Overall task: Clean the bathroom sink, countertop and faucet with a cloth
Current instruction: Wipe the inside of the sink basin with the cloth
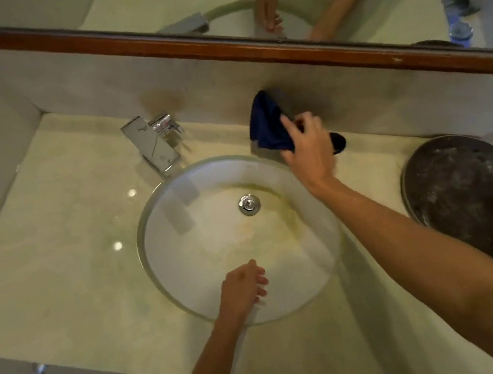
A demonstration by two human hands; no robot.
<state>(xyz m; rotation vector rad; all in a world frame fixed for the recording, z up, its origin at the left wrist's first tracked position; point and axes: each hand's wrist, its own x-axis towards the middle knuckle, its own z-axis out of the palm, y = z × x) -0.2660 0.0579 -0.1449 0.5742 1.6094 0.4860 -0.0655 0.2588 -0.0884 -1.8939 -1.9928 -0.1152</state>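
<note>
A dark blue cloth hangs at the back of the countertop, against the wall behind the sink. My right hand grips its lower right part. The round glass sink shows yellowish stains around its metal drain. My left hand rests on the sink's near rim with relaxed fingers and holds nothing. The chrome faucet stands behind the sink at the left, untouched.
A dark round metal tray lies on the counter at the right. A small black object sits just behind my right hand. A wood-framed mirror runs along the back wall. A wall closes the counter's left side.
</note>
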